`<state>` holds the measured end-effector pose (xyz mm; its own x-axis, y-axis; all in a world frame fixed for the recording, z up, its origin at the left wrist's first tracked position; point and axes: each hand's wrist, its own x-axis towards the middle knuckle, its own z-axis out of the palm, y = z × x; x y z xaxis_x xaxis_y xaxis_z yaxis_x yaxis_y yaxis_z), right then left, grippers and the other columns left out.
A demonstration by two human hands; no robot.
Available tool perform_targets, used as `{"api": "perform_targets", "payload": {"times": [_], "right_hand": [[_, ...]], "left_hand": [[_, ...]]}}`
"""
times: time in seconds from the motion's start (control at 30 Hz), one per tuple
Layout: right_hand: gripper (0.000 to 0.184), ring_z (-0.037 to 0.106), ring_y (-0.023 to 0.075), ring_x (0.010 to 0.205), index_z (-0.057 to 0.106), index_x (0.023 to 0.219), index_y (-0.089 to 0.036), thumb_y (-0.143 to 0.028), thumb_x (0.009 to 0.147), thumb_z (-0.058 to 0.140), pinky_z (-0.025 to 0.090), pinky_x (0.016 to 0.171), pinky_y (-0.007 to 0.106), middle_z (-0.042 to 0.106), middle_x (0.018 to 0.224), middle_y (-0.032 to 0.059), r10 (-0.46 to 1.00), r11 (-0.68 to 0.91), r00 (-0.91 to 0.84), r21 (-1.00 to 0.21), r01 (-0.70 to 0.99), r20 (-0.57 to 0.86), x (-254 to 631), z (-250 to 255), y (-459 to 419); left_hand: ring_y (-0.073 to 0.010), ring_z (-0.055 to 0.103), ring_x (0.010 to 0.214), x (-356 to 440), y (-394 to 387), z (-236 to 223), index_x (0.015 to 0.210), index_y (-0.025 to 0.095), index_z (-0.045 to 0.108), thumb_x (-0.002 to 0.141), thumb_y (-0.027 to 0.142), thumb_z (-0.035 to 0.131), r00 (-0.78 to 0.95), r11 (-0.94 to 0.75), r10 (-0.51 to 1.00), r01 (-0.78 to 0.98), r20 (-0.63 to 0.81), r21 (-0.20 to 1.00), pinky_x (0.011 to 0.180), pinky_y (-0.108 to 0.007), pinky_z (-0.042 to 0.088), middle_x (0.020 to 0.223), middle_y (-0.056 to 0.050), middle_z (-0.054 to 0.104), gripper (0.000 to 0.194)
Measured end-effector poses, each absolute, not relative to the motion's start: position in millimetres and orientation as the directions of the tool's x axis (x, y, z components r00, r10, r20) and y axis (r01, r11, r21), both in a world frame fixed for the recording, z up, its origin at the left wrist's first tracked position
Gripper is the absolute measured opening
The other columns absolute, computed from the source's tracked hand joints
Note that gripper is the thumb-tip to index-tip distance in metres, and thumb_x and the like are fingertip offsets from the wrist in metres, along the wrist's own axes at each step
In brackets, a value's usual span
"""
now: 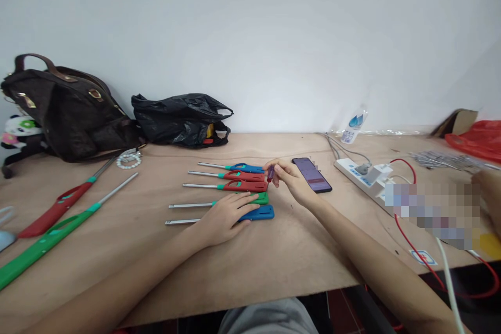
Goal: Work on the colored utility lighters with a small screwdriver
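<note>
Several long-nosed gas lighters lie in a row on the table, their metal tubes pointing left. My left hand [226, 217] lies flat, fingers stretched out, across the green lighter [261, 198] and the near blue lighter [263, 213]. My right hand [287, 176] is closed around a small purple-and-red object [271, 173]; its kind is unclear. This object's red lower end is close to the handle end of a red lighter [246, 186]. A second red lighter [245, 176] and a far blue lighter [245, 167] lie beyond, near my right fingertips.
A phone [313, 175] lies right of my right hand. Farther right are a power strip [362, 180] with cables and a plastic bottle [354, 125]. Two more lighters, red [58, 209] and green [47, 240], lie left. Behind are a black plastic bag [176, 117] and a dark backpack [74, 115].
</note>
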<state>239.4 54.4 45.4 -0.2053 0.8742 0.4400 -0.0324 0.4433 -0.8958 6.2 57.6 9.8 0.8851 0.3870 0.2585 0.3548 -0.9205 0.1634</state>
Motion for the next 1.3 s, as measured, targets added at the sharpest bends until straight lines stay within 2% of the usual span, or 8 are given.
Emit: {"api": "perform_targets", "payload": {"times": [0.13,0.33,0.5,0.73,0.9,1.0,1.1,1.3], "right_hand": [[0.026,0.05,0.0096,0.056,0.05,0.091,-0.021,-0.043,0.084,0.063,0.037,0.049,0.022,0.061,0.077,-0.0003,0.865,0.439,-0.205,-0.888,-0.134,0.459,237.6,43.8,54.4],[0.025,0.041,0.0056,0.043,0.051,0.09,-0.02,-0.046,0.091,0.051,0.033,0.044,0.023,0.061,0.075,-0.001,0.882,0.408,-0.186,-0.9,-0.154,0.432,238.7,45.1,53.7],[0.025,0.048,0.009,0.052,0.048,0.088,-0.022,-0.037,0.081,0.067,0.028,0.041,0.02,0.061,0.07,-0.0024,0.882,0.406,-0.17,-0.892,-0.201,0.439,237.1,44.1,53.1],[0.025,0.041,0.0056,0.044,0.057,0.089,-0.017,-0.042,0.09,0.053,0.033,0.046,0.023,0.06,0.074,0.0003,0.881,0.404,-0.198,-0.902,-0.156,0.429,237.8,45.7,51.9],[0.025,0.046,0.0091,0.053,0.048,0.089,-0.022,-0.036,0.08,0.068,0.026,0.043,0.021,0.059,0.071,-0.0023,0.889,0.394,-0.171,-0.899,-0.19,0.425,236.2,45.2,50.6],[0.021,0.044,0.0087,0.051,0.054,0.088,-0.02,-0.039,0.085,0.061,0.032,0.047,0.023,0.06,0.075,0.0003,0.882,0.411,-0.183,-0.898,-0.154,0.435,236.7,46.2,51.4],[0.023,0.037,0.0071,0.048,0.057,0.088,-0.019,-0.042,0.089,0.054,0.031,0.048,0.024,0.057,0.075,-0.0002,0.883,0.403,-0.187,-0.9,-0.167,0.43,237.5,45.1,52.6],[0.024,0.045,0.0122,0.058,0.05,0.088,-0.023,-0.039,0.082,0.066,0.027,0.049,0.024,0.057,0.067,-0.0024,0.889,0.391,-0.165,-0.897,-0.208,0.426,236.8,42.2,52.0]], "left_hand": [[-0.0281,0.044,0.129,6.2,57.4,10.2,0.129,0.022,0.052,0.092,0.026,0.05,0.884,-0.918,0.395,0.366,0.25,0.154,0.105,-0.048,0.039,0.142,-0.007,0.046,0.038],[-0.0275,0.045,0.128,6.3,57.6,9.8,0.128,0.023,0.053,0.091,0.026,0.051,0.881,-0.916,0.398,0.366,0.258,0.164,0.104,-0.047,0.04,0.142,-0.006,0.047,0.037],[-0.0278,0.044,0.129,6.3,58.3,8.6,0.129,0.022,0.052,0.092,0.025,0.049,0.883,-0.918,0.394,0.367,0.255,0.148,0.104,-0.047,0.04,0.142,-0.006,0.046,0.038],[-0.0274,0.044,0.129,6.1,58.4,7.8,0.129,0.023,0.052,0.092,0.026,0.05,0.883,-0.919,0.392,0.365,0.258,0.147,0.104,-0.047,0.04,0.143,-0.006,0.046,0.038],[-0.027,0.044,0.129,6.0,58.9,7.6,0.129,0.023,0.052,0.092,0.026,0.049,0.884,-0.921,0.389,0.364,0.258,0.141,0.104,-0.046,0.04,0.143,-0.006,0.046,0.038],[-0.0271,0.043,0.13,5.8,59.2,7.9,0.13,0.022,0.051,0.092,0.027,0.049,0.886,-0.922,0.386,0.362,0.255,0.138,0.105,-0.046,0.04,0.143,-0.006,0.046,0.038],[-0.0273,0.043,0.13,5.7,58.7,8.6,0.13,0.022,0.051,0.092,0.027,0.048,0.887,-0.922,0.387,0.361,0.254,0.143,0.105,-0.047,0.04,0.143,-0.006,0.046,0.038],[-0.0274,0.044,0.129,5.8,58.3,8.4,0.129,0.022,0.052,0.092,0.026,0.049,0.883,-0.92,0.391,0.364,0.26,0.147,0.104,-0.047,0.04,0.143,-0.006,0.046,0.037]]}}
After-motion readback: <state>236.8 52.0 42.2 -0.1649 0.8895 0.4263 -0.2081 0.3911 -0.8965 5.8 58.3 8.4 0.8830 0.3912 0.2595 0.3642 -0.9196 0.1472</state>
